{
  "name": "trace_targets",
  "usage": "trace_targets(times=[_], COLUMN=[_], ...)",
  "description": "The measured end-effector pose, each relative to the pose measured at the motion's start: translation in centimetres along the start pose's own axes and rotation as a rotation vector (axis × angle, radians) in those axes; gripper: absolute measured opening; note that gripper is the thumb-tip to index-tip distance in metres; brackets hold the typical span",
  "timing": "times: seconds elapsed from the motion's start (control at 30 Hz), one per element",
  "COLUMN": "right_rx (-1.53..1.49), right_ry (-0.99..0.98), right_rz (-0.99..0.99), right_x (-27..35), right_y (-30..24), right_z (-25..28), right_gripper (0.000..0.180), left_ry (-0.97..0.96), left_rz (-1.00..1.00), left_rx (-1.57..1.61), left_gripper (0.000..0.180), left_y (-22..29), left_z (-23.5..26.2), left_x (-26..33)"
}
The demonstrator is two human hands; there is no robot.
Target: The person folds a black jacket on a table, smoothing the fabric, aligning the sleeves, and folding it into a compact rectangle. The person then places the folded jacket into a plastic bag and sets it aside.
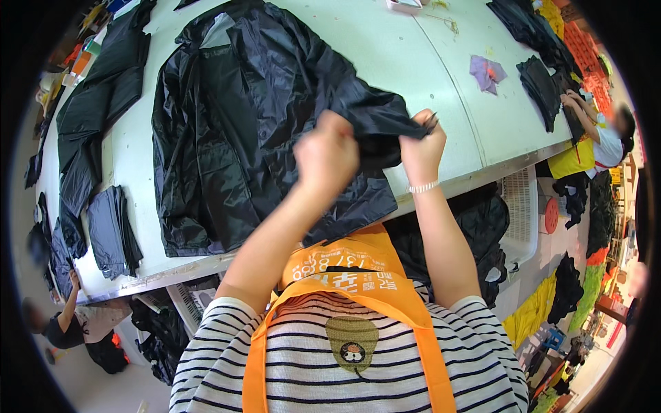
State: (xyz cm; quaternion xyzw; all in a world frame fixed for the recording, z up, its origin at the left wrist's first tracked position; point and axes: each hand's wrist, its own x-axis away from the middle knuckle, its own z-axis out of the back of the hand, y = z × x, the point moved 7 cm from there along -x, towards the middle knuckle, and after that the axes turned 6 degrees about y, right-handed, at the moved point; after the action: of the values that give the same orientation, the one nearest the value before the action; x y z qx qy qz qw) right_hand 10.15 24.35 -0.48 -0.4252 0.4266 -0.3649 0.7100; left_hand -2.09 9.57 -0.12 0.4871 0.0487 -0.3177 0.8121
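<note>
I'd hold that sleeve (379, 107) evenly taut, without straining it. The right hand (423, 148) grips its end at one o'clock; the left hand (327, 157), blurred, curls against the sleeve, its hold unclear. Glossy black and creased, the jacket (241, 141) lies open on the tabletop (385, 45) towards eleven o'clock.

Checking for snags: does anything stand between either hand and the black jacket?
Nothing visible does. The right hand holds the black jacket by its sleeve; the left hand overlaps the sleeve, with nothing showing between, though blur hides whether it grips.
</note>
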Motion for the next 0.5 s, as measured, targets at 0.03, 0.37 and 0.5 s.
trace_targets(times=[0.03, 0.37, 0.5], right_rx=[-0.049, -0.04, 0.039], right_ry=[-0.116, 0.096, -0.111], right_rz=[0.089, 0.054, -0.038], right_x=[2.2, 0.2, 4.0], right_y=[-2.2, 0.4, -2.4], right_z=[-0.2, 3.8, 3.9], right_gripper=[0.022, 0.025, 0.02], left_ry=[0.087, -0.088, 0.118], left_rz=[0.091, -0.196, -0.207], left_rx=[0.01, 0.158, -0.196], left_gripper=[0.014, 0.027, 0.037], left_y=[-2.7, 2.2, 2.4], left_z=[1.5, 3.7, 6.3], left_x=[-2.2, 4.0, 1.0])
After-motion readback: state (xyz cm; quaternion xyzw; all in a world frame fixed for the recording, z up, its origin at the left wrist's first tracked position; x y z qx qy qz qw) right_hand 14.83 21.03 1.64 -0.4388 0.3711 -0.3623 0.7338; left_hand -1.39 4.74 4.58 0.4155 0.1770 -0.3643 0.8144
